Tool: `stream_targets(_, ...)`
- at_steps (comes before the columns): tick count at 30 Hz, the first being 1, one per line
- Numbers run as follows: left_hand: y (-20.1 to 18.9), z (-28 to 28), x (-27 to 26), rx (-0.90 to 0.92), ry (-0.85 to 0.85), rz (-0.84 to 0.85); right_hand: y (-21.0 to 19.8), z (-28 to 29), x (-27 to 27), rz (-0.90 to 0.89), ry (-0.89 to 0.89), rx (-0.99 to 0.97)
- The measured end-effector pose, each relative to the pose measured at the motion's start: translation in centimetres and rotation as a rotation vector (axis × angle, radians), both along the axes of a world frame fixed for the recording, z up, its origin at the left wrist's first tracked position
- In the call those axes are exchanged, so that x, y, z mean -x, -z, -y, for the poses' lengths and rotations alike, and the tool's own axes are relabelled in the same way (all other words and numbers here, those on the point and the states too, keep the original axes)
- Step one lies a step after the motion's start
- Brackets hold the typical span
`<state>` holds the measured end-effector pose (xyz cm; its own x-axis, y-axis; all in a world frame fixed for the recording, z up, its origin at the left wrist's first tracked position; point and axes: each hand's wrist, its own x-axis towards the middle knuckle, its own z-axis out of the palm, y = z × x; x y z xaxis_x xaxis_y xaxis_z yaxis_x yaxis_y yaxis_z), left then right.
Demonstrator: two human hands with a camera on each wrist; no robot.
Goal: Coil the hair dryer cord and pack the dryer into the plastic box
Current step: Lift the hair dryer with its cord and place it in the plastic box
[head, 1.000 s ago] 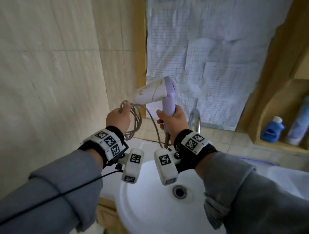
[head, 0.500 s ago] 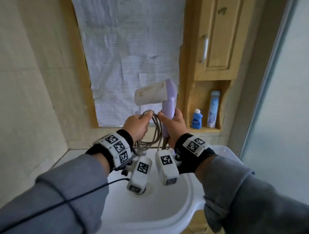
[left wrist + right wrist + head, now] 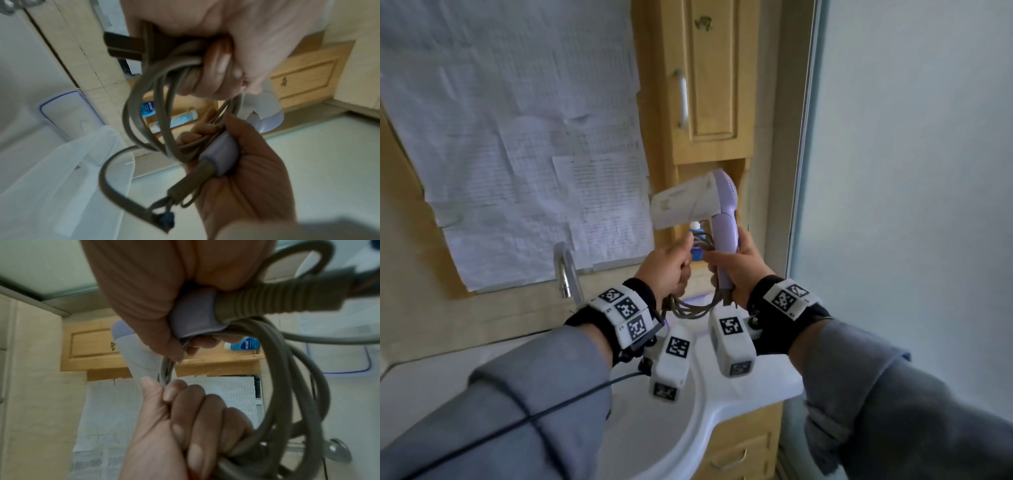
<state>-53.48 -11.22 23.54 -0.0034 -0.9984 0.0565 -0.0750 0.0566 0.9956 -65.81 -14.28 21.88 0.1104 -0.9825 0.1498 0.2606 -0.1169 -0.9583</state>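
The hair dryer (image 3: pixel 697 202), with a white barrel and a lilac handle, is held upright over the sink's right side. My right hand (image 3: pixel 739 263) grips the handle (image 3: pixel 193 318), and some cord loops run under its fingers. The grey-brown cord (image 3: pixel 691 306) is gathered into a coil (image 3: pixel 144 113) of several loops. My left hand (image 3: pixel 667 270) grips that coil right beside the handle, with the dark plug (image 3: pixel 123 47) sticking out of its fist. A white, blue-rimmed plastic box (image 3: pixel 68 110) lies on the counter below the hands.
The white sink (image 3: pixel 688 438) and chrome tap (image 3: pixel 565 270) are below and left. A wooden cabinet (image 3: pixel 709 85) has an open shelf holding a blue bottle (image 3: pixel 147 108) and a tube. Paper sheets (image 3: pixel 517 137) cover the wall. A frosted glass panel (image 3: pixel 911 205) is at the right.
The view has swung right, from the tiled wall to the cabinet and glass panel. My left hand has brought the coiled cord in against the dryer handle, and the hands are now closer together.
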Motion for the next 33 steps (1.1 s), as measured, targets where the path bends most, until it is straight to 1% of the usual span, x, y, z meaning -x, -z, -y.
stream_targets(2, 0.7, 1.2, 0.9, 0.009, -0.007, 0.034, 0.0, 0.9, 0.6, 0.023, 0.027, -0.027)
stream_targets(5, 1.6, 3.4, 1.4, 0.007, -0.035, 0.137, -0.1, 2.5, 0.9, 0.061, 0.034, -0.028)
stream_targets(9, 1.9, 6.9, 1.5, -0.034, -0.004, 0.160, -0.5, 5.1, 0.6, 0.118, 0.069, -0.023)
stream_targets(11, 2.5, 8.5, 1.8, -0.033, 0.027, 0.100, -0.5, 6.4, 0.4, 0.190, 0.083, -0.032)
stream_targets(14, 3.7, 10.8, 2.7, -0.080, 0.166, -0.110, 0.2, 8.3, 0.2, 0.267, 0.095, -0.069)
stream_targets(17, 4.5, 12.3, 3.1, -0.163, 0.313, -0.199, 1.0, 9.5, 0.5, 0.321, 0.110, -0.098)
stream_targets(19, 5.3, 13.3, 3.4, -0.195, 0.337, -0.233, 1.7, 10.2, 0.9, 0.322, 0.121, -0.111)
stream_targets(22, 6.7, 14.4, 3.7, -0.215, 0.405, -0.159, 3.2, 11.0, 1.8, 0.274, 0.119, -0.163)
stream_targets(24, 7.5, 14.8, 4.0, -0.209, 0.458, -0.059, 4.4, 11.4, 2.6, 0.204, 0.105, -0.198)
stream_targets(26, 8.2, 15.0, 4.3, -0.213, 0.450, 0.050, 5.6, 11.8, 3.4, 0.173, 0.080, -0.219)
stream_targets(29, 9.6, 15.2, 5.2, -0.234, 0.420, 0.177, 7.1, 12.2, 4.5, 0.193, 0.006, -0.282)
stream_targets(31, 10.4, 15.3, 5.7, -0.269, 0.404, 0.185, 7.8, 12.5, 5.0, 0.202, -0.009, -0.321)
stream_targets(33, 11.3, 15.5, 6.2, -0.303, 0.339, 0.146, 8.3, 12.9, 5.7, 0.176, 0.001, -0.360)
